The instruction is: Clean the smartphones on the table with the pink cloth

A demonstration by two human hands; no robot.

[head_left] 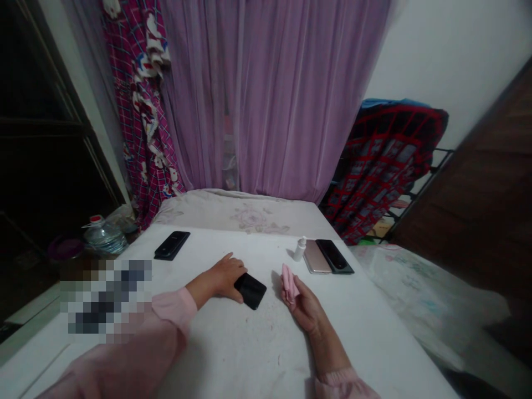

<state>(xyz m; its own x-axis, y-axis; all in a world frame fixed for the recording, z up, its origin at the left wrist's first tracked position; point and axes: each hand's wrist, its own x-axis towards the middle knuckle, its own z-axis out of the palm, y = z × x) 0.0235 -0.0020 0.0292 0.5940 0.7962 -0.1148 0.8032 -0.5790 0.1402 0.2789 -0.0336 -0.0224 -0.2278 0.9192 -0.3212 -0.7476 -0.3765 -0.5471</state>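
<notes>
A black smartphone (250,291) lies on the white table, its left end under my left hand (224,277). The thumb is at the phone's near edge and the fingers are at its far side, gripping it. To the right of the phone, my right hand (305,305) is closed around a folded pink cloth (288,285), held just above the tabletop. Beyond this hand stands a small white bottle (300,249), upright and apart from the fingers.
A rose-gold phone (316,256) and a dark phone in an open case (334,256) lie at the table's right. Another black phone (172,245) rests at the back left. The white table (233,343) reaches toward purple curtains (274,100). A water bottle (105,237) stands left of it.
</notes>
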